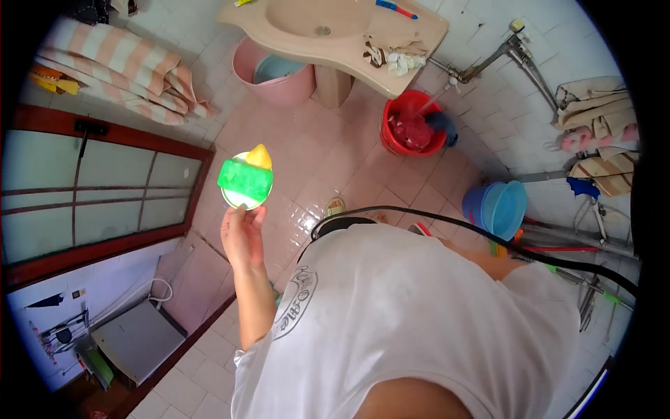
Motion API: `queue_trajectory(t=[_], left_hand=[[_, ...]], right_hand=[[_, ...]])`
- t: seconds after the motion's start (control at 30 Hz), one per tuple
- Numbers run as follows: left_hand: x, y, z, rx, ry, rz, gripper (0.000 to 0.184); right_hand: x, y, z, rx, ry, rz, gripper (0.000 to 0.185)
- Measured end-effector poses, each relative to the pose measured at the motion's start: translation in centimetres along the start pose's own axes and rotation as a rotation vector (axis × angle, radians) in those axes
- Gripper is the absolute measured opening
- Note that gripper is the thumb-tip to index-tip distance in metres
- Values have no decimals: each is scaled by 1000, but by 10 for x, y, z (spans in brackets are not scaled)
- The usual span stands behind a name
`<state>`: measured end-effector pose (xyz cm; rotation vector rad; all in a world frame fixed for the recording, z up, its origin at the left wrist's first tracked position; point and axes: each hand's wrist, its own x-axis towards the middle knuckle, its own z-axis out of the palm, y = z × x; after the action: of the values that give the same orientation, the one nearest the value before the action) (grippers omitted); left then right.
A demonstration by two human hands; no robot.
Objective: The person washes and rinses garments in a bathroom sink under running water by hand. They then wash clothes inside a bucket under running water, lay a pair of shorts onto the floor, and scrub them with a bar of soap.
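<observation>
My left hand (244, 234) is raised on the left side of the view, thumb and fingers closed on the near rim of a small white dish (239, 197). Across the dish lies a bright green block (246, 180), which could be soap or a sponge. Beside it, at the far rim, sits a yellow lemon-shaped piece (259, 156). Of my right arm only a stretch of bare skin shows beside the white shirt; the right hand itself is hidden.
A beige washbasin (293, 17) stands ahead, a pink tub (244, 66) below it. Water runs from a tap into a red bucket (387, 136) holding red cloth. Blue buckets (513, 209) stand right. A framed glass door (91, 192) is left; the tiled floor looks wet.
</observation>
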<state>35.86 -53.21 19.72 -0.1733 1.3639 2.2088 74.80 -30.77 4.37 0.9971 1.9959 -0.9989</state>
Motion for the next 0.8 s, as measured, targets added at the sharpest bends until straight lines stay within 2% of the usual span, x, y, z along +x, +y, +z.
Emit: queue_trajectory(t=[0.03,0.1,0.27,0.43,0.5,0.53,0.6,0.63,0.67,0.73,0.8], left_hand=[[3,-1,1,-4,-7,-1,18],[9,-4,2,-8,-15,3,18],[22,-10,13,-23,-43,-25,16],[22,-3,21,11,-40,-66,13],[21,3,17,18,-30,-70,14],[18,7,14,25,-18,-84,14],[10,14,8,47,6,-85,15],[7,17,2,60,25,-90,15],[2,20,-5,76,44,-98,16],[-3,26,-17,97,58,-107,14],[-11,30,-26,75,136,-96,8]], right_hand=[[8,10,12,209,119,116,53],[10,-2,13,385,272,147,53],[2,-59,-26,511,426,-14,55],[13,-116,-60,536,452,-147,56],[13,-141,-77,438,400,-298,59],[12,-154,-82,436,402,-307,59],[11,-179,-88,279,197,-409,52],[19,-186,-88,145,141,-401,42],[27,-192,-86,148,143,-401,42],[41,-207,-86,-19,-34,-543,37],[41,-221,-87,-36,-72,-583,37]])
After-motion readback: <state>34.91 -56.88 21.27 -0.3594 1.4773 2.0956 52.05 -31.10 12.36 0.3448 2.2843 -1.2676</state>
